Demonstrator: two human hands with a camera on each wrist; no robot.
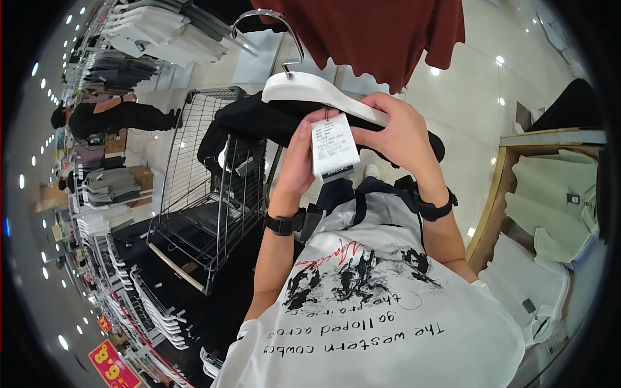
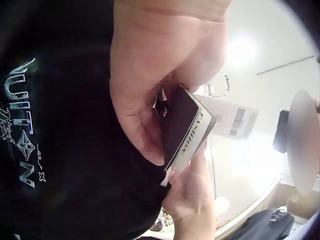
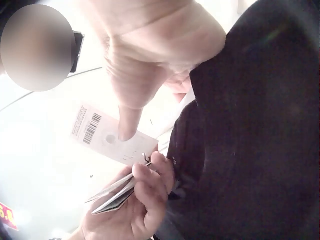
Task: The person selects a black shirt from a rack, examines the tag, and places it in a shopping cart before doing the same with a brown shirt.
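Note:
A black garment [image 1: 242,119] hangs on a white hanger [image 1: 310,89] with a metal hook, in front of the body. My left hand [image 1: 299,160] holds white paper tags [image 1: 335,143] printed with small text. In the left wrist view that hand pinches a dark folded tag [image 2: 179,120] lettered FASHION, beside shiny lettering [image 2: 20,125] on the black cloth. My right hand [image 1: 404,132] grips the hanger's right end, its thumb pointing toward the tags. In the right wrist view its thumb overlaps a barcode tag [image 3: 100,130]. Some fingertips are hidden behind cloth and tags.
A wire shopping cart [image 1: 213,187] holding dark clothes stands to the left. Beyond it are clothes racks [image 1: 155,29] and a person in black [image 1: 110,116]. A dark red garment [image 1: 388,32] hangs ahead. Pale folded shirts [image 1: 550,194] fill a wood-edged shelf on the right.

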